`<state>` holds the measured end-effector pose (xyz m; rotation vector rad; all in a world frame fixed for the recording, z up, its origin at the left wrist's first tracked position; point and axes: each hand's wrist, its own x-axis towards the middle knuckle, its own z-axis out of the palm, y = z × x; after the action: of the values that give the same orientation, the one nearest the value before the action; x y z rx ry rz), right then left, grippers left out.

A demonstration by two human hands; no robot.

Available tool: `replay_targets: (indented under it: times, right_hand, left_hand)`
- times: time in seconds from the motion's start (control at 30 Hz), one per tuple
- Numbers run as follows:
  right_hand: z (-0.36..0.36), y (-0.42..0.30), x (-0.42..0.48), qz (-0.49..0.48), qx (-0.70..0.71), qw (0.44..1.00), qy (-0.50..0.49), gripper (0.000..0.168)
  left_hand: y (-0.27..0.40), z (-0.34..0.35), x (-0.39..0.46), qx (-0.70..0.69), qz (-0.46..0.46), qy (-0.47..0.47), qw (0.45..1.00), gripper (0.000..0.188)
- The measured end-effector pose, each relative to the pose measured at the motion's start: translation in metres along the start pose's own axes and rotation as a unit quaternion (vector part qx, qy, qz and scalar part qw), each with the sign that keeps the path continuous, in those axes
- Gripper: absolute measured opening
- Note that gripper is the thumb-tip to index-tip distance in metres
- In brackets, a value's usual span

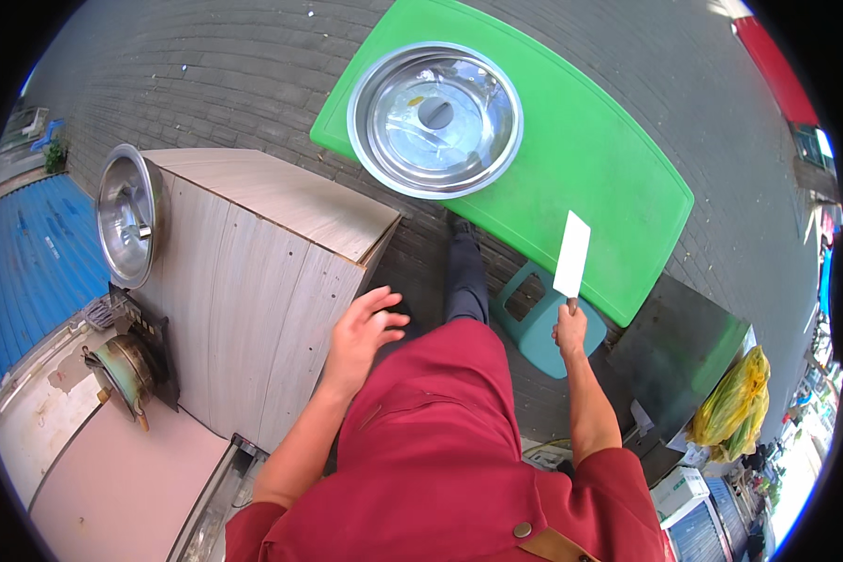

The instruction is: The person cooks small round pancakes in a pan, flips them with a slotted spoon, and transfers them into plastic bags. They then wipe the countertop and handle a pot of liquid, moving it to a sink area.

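My right hand (pixel 570 331) grips the brown handle of a cleaver (pixel 572 256), whose broad pale blade points away from me over the near edge of a green plastic table (pixel 590 147). On the table's far left part stands a large stainless-steel basin (pixel 367 151); a dark grey round shape and a small yellow piece show inside it. My left hand (pixel 369 327) is raised, fingers apart and holding nothing, beside a box-like cabinet with wood-grain panels.
The wood-grain cabinet (pixel 253 246) stands at left, with a second metal basin (pixel 128 218) and a worn pot (pixel 128 372) near it. A teal plastic stool (pixel 551 337) is partly under the table. Yellow bags (pixel 734 404) lie by a dark metal surface (pixel 674 344) at right.
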<state>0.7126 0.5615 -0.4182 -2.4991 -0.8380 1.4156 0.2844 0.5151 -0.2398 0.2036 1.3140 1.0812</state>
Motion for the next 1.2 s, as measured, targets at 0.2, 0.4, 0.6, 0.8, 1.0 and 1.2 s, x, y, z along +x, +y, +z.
replay_targets:
  times: [0.2,0.4,0.6,0.8,1.0,1.2]
  right_hand:
    - [-0.029,0.064,-0.161,0.049,0.125,0.991,-0.027,0.026]
    - [-0.063,0.116,-0.227,0.112,0.087,0.99,-0.004,0.025]
    - [-0.053,0.081,-0.128,0.052,0.059,0.997,0.01,0.025]
    - [0.003,-0.025,0.049,-0.022,0.036,0.999,0.02,0.024]
    - [0.056,-0.05,0.136,-0.059,0.062,0.995,0.041,0.028]
    - [0.049,0.0,0.204,-0.139,-0.227,0.96,0.083,0.037]
  left_hand:
    - [-0.097,0.038,0.226,-0.255,-0.142,0.24,0.926,0.048]
    - [-0.116,0.016,0.328,-0.204,-0.055,0.375,0.903,0.029]
    - [-0.119,0.021,0.336,-0.178,-0.025,0.344,0.922,0.027]
    - [-0.127,0.011,0.336,-0.285,-0.102,0.205,0.931,0.012]
    - [-0.127,0.017,0.333,-0.279,-0.105,0.233,0.926,0.012]
    - [-0.126,0.021,0.331,-0.264,-0.089,0.232,0.932,0.015]
